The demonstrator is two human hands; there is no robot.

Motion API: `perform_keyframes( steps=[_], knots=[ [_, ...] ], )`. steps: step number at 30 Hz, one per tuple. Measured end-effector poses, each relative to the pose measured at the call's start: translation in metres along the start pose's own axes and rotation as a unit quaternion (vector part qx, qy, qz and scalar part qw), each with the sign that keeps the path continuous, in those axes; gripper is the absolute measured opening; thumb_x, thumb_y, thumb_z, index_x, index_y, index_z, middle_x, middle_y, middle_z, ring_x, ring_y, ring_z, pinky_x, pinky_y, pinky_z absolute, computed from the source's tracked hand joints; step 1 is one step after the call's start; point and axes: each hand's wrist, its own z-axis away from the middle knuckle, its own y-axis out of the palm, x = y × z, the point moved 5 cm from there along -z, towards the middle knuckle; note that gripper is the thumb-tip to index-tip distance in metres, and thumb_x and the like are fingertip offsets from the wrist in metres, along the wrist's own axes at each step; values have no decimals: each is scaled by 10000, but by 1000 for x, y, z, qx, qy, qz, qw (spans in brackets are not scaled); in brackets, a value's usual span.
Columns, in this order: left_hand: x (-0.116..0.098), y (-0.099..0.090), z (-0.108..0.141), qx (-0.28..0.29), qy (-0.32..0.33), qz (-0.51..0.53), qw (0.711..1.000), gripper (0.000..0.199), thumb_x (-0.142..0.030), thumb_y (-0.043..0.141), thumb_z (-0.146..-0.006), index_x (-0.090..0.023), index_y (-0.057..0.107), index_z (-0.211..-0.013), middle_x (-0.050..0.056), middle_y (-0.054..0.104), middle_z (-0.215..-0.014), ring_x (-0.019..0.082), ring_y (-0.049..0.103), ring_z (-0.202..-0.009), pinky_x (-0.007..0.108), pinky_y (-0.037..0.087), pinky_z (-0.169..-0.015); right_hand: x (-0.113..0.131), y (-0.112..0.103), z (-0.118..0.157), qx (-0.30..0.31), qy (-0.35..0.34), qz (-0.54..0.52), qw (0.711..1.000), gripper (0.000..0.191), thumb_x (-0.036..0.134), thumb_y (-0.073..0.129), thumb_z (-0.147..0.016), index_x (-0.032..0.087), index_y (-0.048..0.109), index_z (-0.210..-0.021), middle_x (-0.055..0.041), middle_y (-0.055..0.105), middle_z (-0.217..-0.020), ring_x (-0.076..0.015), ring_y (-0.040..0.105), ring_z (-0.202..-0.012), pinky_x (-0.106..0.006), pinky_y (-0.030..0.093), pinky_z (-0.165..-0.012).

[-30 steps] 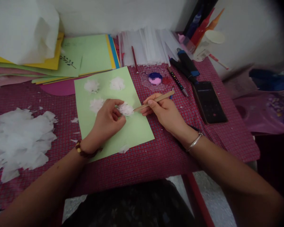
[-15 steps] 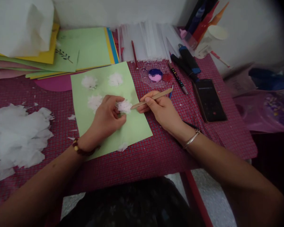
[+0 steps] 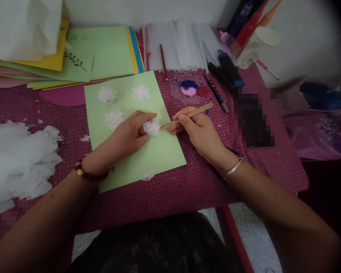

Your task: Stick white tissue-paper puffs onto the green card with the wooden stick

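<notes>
My right hand is closed around a flat wooden craft stick. The stick's lower tip meets the right edge of a ruffled white tissue paper flower. On the flower's left side rests my left hand, thumb and index finger spread apart and the other fingertips partly hidden. Beneath is a light green paper sheet. It bears more tissue flowers: one at its upper left, one at its upper right, and one partly covered by my left hand.
A heap of white tissue pieces lies at left. Behind are stacked coloured papers and white strips. A clear palette with purple and pink paint, a dotted marker and a utility knife lie right. A pixelated patch covers one spot.
My left hand has loosened; its index finger stretches out straighter above the flower. My right hand and the stick have shifted slightly right in view, with the stick still at the flower's edge.
</notes>
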Motion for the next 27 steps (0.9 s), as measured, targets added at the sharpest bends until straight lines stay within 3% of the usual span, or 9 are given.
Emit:
perform_keyframes(
  steps=[10,13,16,20,27],
  knots=[
    [-1,-1,1,-11,3,-19,1000,569,-25,574,-729,-155,560,-1283,61,581,-1086,122,538,-728,273,486,-711,-4,7,0,14,-11,20,1000,151,308,531,-950,225,575,-832,5,693,-736,-145,705,-727,-311,586,-759],
    [-8,4,2,-16,12,-54,998,541,-85,595,-738,-144,562,-1275,80,578,-1112,159,573,-820,291,501,-745,-5,7,0,20,-11,17,1000,139,309,529,-947,226,570,-843,7,693,-736,-148,707,-724,-314,584,-754],
    [-15,8,2,-53,-6,-119,991,432,-215,657,-740,-145,623,-1165,95,581,-1106,222,591,-908,343,505,-790,-5,6,-1,28,-17,14,999,129,296,524,-943,223,567,-846,10,696,-732,-146,707,-721,-315,582,-757],
    [-17,11,2,-84,-22,-137,987,232,-231,597,-800,-184,660,-1018,76,593,-1043,208,602,-860,340,502,-758,-2,4,-1,34,-17,13,999,132,306,533,-940,219,575,-850,8,699,-712,-145,704,-707,-306,578,-730],
    [-15,8,3,-77,-26,-122,989,317,-184,615,-777,-186,632,-1094,71,599,-1064,183,596,-840,328,507,-754,-2,1,-4,44,2,-30,999,136,228,520,-942,211,580,-822,-2,693,-691,-149,704,-684,-310,598,-715]
  ],
)
